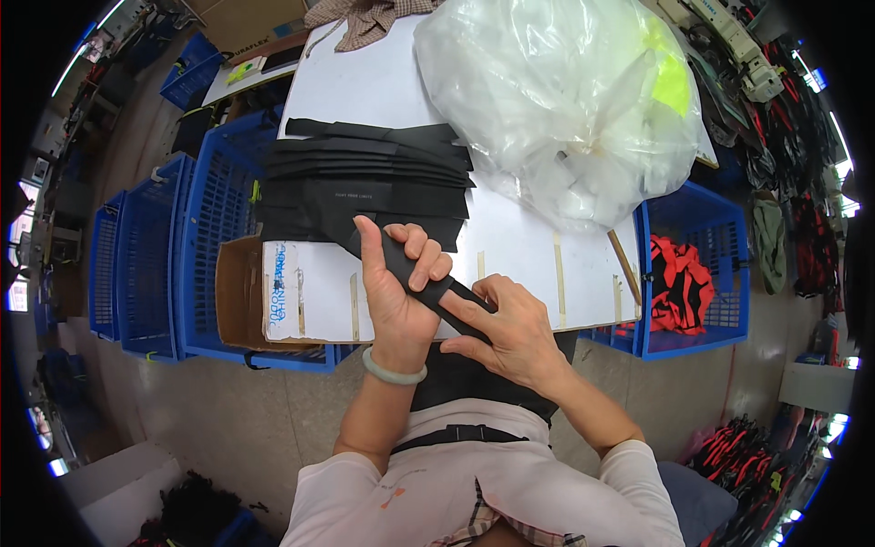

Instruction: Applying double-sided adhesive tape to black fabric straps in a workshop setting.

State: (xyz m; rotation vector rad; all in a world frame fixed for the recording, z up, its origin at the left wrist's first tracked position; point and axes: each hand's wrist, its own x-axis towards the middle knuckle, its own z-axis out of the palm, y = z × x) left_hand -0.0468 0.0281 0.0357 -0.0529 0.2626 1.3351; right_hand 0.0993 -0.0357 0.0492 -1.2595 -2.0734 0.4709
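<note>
A black fabric strip (pixel 419 276) runs slantwise between my hands over the front edge of the white table (pixel 510 246). My left hand (pixel 401 283) is curled round its upper part, thumb raised, with a pale bangle on the wrist. On the strip's lower part my right hand (pixel 510 333) is closed, index finger laid along the fabric and thumb beneath. Behind my left hand lies a row of overlapping flat black fabric pieces (pixel 355 173); the strip's upper end overlaps the nearest of them, and I cannot tell whether they are joined.
A large clear plastic bag (pixel 565 100) with something yellow-green inside fills the table's far right. Blue crates (pixel 196 301) stand left, beside a cardboard box (pixel 239 305). Another blue crate (pixel 720 337) at right holds red and black pieces (pixel 679 283). A checked cloth (pixel 369 23) lies at the far edge.
</note>
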